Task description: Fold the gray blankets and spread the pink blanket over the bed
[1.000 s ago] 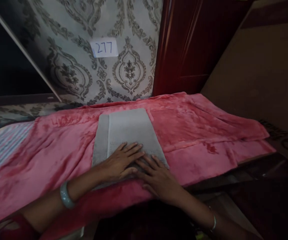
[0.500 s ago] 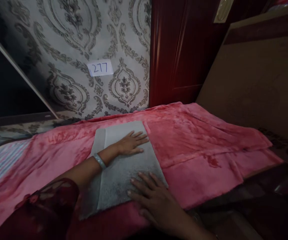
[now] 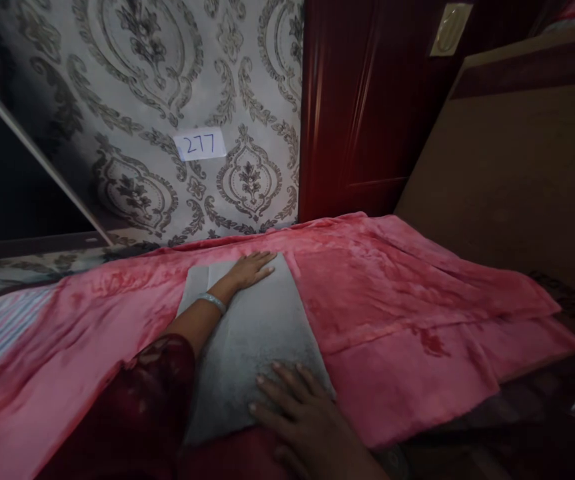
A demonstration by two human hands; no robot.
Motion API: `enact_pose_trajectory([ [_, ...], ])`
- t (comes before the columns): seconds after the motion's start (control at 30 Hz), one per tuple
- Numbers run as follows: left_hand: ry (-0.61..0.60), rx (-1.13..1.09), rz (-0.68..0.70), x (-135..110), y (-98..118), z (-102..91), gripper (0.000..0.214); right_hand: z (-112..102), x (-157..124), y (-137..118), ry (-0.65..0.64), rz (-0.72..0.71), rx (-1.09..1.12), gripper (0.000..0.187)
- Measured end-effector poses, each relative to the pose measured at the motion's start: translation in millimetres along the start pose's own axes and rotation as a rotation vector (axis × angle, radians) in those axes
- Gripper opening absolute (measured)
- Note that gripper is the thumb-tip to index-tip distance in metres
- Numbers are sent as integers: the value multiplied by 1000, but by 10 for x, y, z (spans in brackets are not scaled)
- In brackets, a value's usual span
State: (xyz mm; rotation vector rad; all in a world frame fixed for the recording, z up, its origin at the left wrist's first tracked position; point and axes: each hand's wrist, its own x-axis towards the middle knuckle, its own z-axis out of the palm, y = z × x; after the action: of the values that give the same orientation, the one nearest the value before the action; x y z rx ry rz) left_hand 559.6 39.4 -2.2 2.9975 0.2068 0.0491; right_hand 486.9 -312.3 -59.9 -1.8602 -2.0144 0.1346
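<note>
A flat grey piece of folded fabric (image 3: 262, 327) lies on a pink plush blanket (image 3: 367, 300). My left hand (image 3: 251, 270) rests palm down near the fabric's far edge, fingers stretched out, with a pale bracelet (image 3: 213, 302) at the wrist. Over the near right corner of the fabric, my right hand (image 3: 300, 417) lies flat with its fingers spread. Neither hand grips anything. The underside of both palms is hidden. A dark red sleeve (image 3: 142, 400) covers the left forearm and part of the fabric's left side.
Patterned wallpaper (image 3: 247, 80) with a paper label "277" (image 3: 200, 144) stands behind the blanket. To the right are a dark red door (image 3: 352, 100) and a large cardboard box (image 3: 517, 153). A dark panel (image 3: 12, 167) is at left, above a striped cloth (image 3: 4, 327).
My left hand has slid away from me, toward the fabric's far edge. My right hand stays flat near the close corner. The view has tilted up slightly.
</note>
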Motion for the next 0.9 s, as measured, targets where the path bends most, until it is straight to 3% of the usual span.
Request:
enact_pose_trajectory([
  [0.17,-37,56,-27,-39,142,-75,64,-101,-11,-106,11,32,-27,75],
  [0.27,-38,65,-14,-230,227,-134,62,-84,-35,-107,42,24,-61,71],
  [0.4,10,-113,155,-873,387,-179,61,-130,-4,-132,114,5,-80,60],
  [0.5,-11,-320,327,-1454,560,-204,69,-205,172,-219,156,-44,-50,50],
  [0.63,-85,-402,384,-1914,731,-206,71,-187,508,-350,16,-205,23,52],
  [0.73,-119,-291,366,-1936,703,-137,68,-92,634,-387,-113,-246,87,63],
  [0.9,-38,-74,246,-1590,351,-28,68,-39,599,-385,-211,-202,172,71],
])
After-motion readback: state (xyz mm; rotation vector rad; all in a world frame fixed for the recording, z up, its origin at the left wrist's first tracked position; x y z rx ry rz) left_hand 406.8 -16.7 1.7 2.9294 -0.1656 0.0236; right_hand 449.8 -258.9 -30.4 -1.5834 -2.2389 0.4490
